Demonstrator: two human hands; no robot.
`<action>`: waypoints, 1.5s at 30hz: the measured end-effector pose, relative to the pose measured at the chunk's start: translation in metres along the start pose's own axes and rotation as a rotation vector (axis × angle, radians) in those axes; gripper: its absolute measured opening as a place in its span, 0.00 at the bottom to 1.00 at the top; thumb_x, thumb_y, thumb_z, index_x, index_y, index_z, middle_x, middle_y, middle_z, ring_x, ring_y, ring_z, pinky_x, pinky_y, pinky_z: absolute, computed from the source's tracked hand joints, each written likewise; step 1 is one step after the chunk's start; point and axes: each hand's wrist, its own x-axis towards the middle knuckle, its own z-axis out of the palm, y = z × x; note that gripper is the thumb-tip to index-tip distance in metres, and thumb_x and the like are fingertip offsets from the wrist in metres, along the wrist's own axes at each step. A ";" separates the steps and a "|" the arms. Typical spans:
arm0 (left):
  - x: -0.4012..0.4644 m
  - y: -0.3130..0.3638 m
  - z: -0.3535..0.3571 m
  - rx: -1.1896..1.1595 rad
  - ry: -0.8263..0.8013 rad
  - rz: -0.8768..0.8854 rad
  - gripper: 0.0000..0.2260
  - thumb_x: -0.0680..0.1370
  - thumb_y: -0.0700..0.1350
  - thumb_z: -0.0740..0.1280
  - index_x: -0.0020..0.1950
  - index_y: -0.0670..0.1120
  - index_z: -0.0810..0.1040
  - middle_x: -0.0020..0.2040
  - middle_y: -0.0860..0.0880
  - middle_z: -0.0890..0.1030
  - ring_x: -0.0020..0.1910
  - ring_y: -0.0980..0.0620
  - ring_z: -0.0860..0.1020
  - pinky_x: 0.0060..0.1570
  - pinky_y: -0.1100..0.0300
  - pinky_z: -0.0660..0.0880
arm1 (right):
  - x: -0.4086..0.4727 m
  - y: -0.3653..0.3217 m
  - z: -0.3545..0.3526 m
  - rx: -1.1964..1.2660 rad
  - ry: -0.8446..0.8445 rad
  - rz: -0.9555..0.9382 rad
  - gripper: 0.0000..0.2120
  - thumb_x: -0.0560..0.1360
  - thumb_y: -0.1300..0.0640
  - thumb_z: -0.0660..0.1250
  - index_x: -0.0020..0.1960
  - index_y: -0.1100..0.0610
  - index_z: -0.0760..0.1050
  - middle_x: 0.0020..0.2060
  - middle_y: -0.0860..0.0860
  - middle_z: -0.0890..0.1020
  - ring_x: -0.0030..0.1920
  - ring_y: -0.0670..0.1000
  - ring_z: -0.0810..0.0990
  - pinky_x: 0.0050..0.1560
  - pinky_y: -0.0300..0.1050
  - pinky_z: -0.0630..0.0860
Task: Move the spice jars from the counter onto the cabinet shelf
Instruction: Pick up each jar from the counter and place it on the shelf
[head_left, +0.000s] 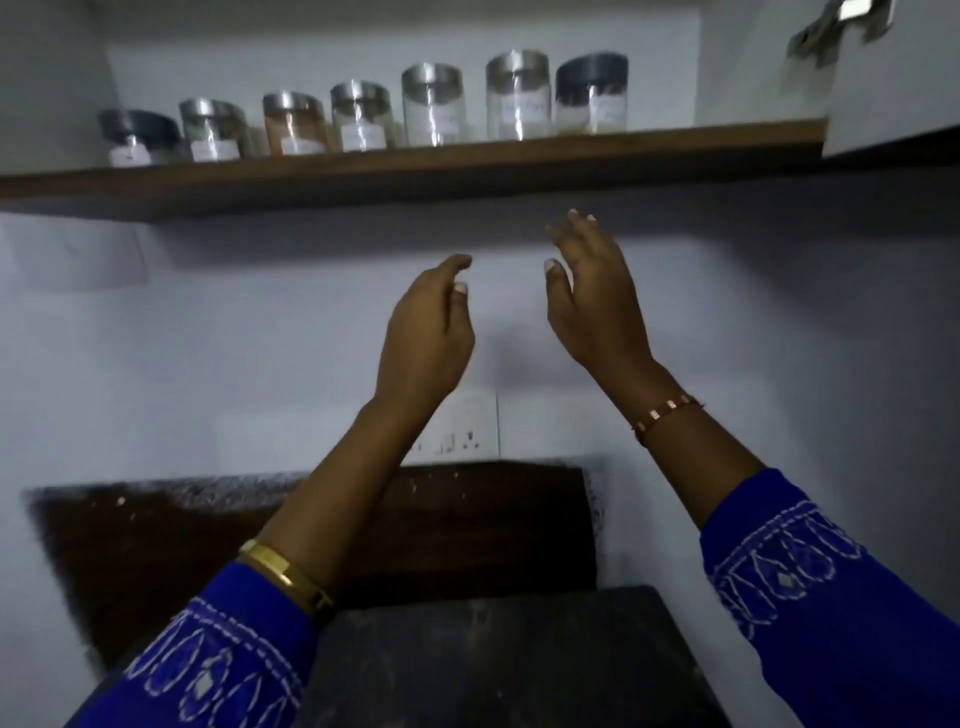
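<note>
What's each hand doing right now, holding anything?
Left hand: open, fingers loosely curled, holding nothing.
Right hand: open, holding nothing, below the shelf.

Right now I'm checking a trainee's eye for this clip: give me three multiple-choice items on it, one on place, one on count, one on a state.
1. Where do the jars stand?
A. on the shelf
B. on the counter
C. in the hands

2. How many jars stand in the row?
A. four
B. seven
C. ten

3. What do the left hand and right hand hold?
A. one jar each
B. a lid
C. nothing

Answers: 1 A, the row sits on the wooden board; 2 B, seven lids show; 3 C, both hands hang open below the shelf.
</note>
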 end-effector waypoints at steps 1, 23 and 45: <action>-0.013 -0.008 -0.007 0.002 0.003 -0.041 0.16 0.82 0.41 0.54 0.69 0.42 0.70 0.67 0.44 0.74 0.67 0.49 0.72 0.61 0.69 0.62 | -0.014 -0.008 0.005 0.031 -0.012 0.014 0.19 0.80 0.60 0.55 0.71 0.61 0.66 0.73 0.56 0.64 0.76 0.55 0.58 0.74 0.42 0.55; -0.297 -0.213 -0.137 -0.129 -0.215 -0.910 0.15 0.80 0.37 0.56 0.66 0.38 0.73 0.65 0.42 0.75 0.64 0.47 0.73 0.55 0.68 0.65 | -0.343 -0.145 0.216 0.185 -0.902 0.488 0.24 0.78 0.54 0.62 0.73 0.53 0.63 0.75 0.52 0.60 0.74 0.53 0.60 0.72 0.47 0.61; -0.370 -0.226 -0.135 -0.570 -0.455 -1.300 0.20 0.80 0.35 0.56 0.73 0.39 0.62 0.70 0.39 0.70 0.69 0.44 0.69 0.65 0.55 0.67 | -0.396 -0.149 0.207 0.200 -0.625 0.833 0.13 0.64 0.61 0.77 0.41 0.54 0.74 0.45 0.54 0.82 0.48 0.50 0.79 0.45 0.37 0.73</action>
